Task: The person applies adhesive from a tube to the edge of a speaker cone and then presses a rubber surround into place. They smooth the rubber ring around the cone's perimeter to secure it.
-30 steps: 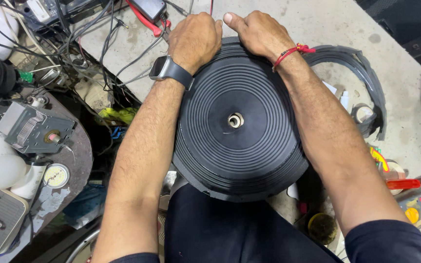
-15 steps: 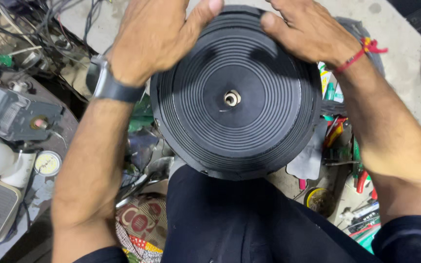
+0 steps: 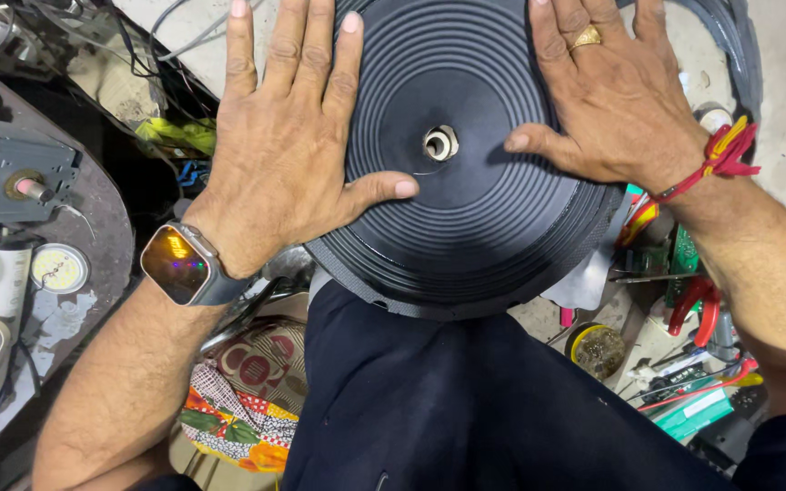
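Both hands now lie flat and open on the disc [image 3: 466, 155], where earlier they curled over its far rim. Left hand [image 3: 284, 155] and right hand [image 3: 611, 109] grip nothing. Resting on the lap, it looks rigid and heavy; best held by the rim.

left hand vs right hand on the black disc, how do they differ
The left hand has a smartwatch at its wrist; the right hand has a gold ring and a red thread band. Both lie flat, fingers spread, on the ribbed black disc.

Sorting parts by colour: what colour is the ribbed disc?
Black disc, pale centre hub; head view.
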